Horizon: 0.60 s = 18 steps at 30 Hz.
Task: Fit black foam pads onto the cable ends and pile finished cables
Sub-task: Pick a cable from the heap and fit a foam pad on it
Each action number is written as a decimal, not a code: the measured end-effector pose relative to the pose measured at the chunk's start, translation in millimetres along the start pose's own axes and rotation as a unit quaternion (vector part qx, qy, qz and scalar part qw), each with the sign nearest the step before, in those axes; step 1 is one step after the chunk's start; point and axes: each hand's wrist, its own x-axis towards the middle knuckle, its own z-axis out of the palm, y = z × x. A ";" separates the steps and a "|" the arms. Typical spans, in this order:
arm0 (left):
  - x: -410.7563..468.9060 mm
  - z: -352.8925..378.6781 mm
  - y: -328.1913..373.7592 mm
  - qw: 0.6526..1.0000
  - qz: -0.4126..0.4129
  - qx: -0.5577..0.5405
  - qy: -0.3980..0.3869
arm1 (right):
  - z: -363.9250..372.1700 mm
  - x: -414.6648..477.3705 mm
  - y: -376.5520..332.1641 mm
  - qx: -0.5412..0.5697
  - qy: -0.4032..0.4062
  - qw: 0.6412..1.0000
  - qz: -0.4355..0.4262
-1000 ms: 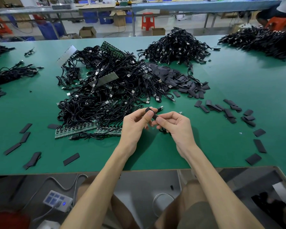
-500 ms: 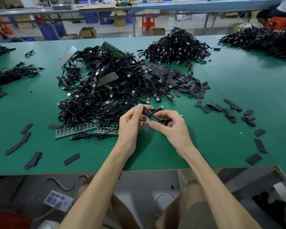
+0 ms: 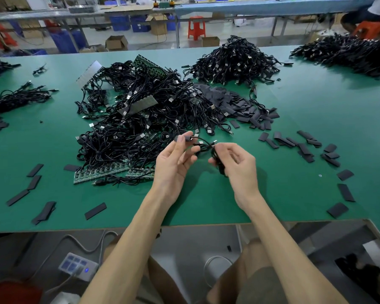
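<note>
While my left hand [image 3: 173, 163] pinches the foam pad [image 3: 187, 138] on the cable [image 3: 201, 148] end, my right hand [image 3: 237, 165] grips its loops; the big cable pile [image 3: 140, 119] lies at eleven o'clock on the green worktop [image 3: 206, 202].

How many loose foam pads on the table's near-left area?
6 foam pads: three stepped at far left, one near the edge, possibly two, one further right, one against the cable pile.

No writing, label, brand or number is legible on the green table [image 3: 294, 183] or beyond it.
</note>
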 end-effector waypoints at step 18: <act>-15.3 5.5 -8.2 0.951 0.061 0.286 -0.103 | -5.0 7.9 7.4 -0.046 0.107 0.991 0.067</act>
